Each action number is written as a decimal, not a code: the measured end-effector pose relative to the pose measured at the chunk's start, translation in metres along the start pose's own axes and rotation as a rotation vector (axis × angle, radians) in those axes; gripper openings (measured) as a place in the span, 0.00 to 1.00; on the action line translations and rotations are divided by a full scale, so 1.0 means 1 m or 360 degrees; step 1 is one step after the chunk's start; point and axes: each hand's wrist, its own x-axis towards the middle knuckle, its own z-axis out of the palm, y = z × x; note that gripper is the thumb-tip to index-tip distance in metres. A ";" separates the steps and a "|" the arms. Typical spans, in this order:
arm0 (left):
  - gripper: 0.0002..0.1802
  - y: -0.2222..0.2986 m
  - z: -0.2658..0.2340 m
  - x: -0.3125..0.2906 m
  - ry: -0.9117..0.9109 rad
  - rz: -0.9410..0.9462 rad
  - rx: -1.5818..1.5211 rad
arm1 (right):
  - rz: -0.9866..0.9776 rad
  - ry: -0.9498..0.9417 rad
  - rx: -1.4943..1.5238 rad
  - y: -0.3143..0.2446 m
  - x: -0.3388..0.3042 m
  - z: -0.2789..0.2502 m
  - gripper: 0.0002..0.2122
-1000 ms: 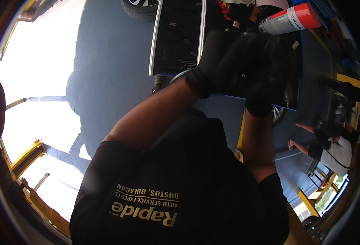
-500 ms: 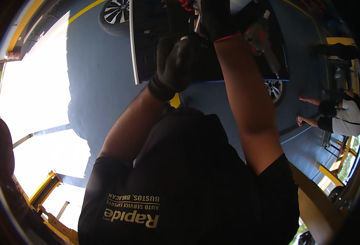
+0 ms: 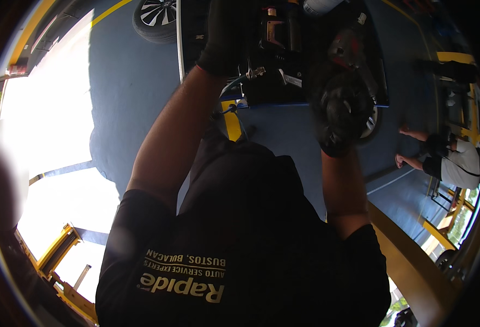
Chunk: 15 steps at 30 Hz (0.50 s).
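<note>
My left hand (image 3: 226,35), in a black glove, reaches up at 12 o'clock into the dark underside of the raised car (image 3: 283,49). Its fingers are lost in shadow near the top edge, so I cannot tell whether they grip anything. Just to its right, at 1 o'clock, a small metal fitting (image 3: 253,71) hangs beside a thin hose (image 3: 231,87). My right hand (image 3: 340,111), also gloved, sits at 2 o'clock with fingers curled tight, blurred against the dark parts; what it holds I cannot make out. Behind it shows part of a wheel (image 3: 371,122). Another wheel (image 3: 155,19) sits at 11 o'clock. Below lies the blue floor (image 3: 125,92). At 3 o'clock a person (image 3: 452,161) crouches, well apart.
</note>
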 end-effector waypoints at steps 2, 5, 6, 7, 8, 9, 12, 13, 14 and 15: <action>0.26 0.005 -0.006 0.004 -0.0006 -0.0054 0.0082 | 0.0079 -0.0263 0.0071 -0.018 -0.012 -0.006 0.08; 0.26 0.012 -0.015 0.005 -0.0043 0.0031 0.0295 | 0.0118 -0.0632 0.0095 -0.033 -0.021 -0.011 0.07; 0.27 0.011 -0.019 0.007 -0.0069 0.0062 0.0390 | 0.0080 -0.0748 0.0047 -0.038 -0.020 -0.011 0.07; 0.27 0.007 -0.022 0.007 -0.0088 0.0014 0.0182 | -0.0036 -0.0856 -0.0073 -0.044 -0.013 -0.010 0.07; 0.27 0.011 -0.012 -0.001 -0.0110 -0.0033 -0.0032 | -0.0155 -0.0965 -0.0199 -0.048 -0.008 -0.009 0.07; 0.27 0.011 -0.001 -0.006 -0.0145 -0.0096 -0.0256 | -0.0216 -0.0952 -0.0291 -0.046 -0.010 -0.007 0.06; 0.29 0.015 0.010 -0.011 -0.0242 -0.0059 -0.0273 | -0.0432 -0.0832 -0.0526 -0.019 -0.031 0.008 0.07; 0.25 0.013 0.006 -0.011 -0.0228 -0.0194 -0.0374 | -0.0524 -0.0735 -0.0577 -0.006 -0.035 0.018 0.07; 0.22 0.009 -0.005 -0.008 -0.0168 -0.0232 -0.0372 | -0.0529 -0.0728 -0.0596 0.002 -0.032 0.025 0.08; 0.20 0.004 -0.016 -0.004 -0.0109 -0.0272 -0.0372 | -0.0533 -0.0722 -0.0621 0.008 -0.029 0.033 0.09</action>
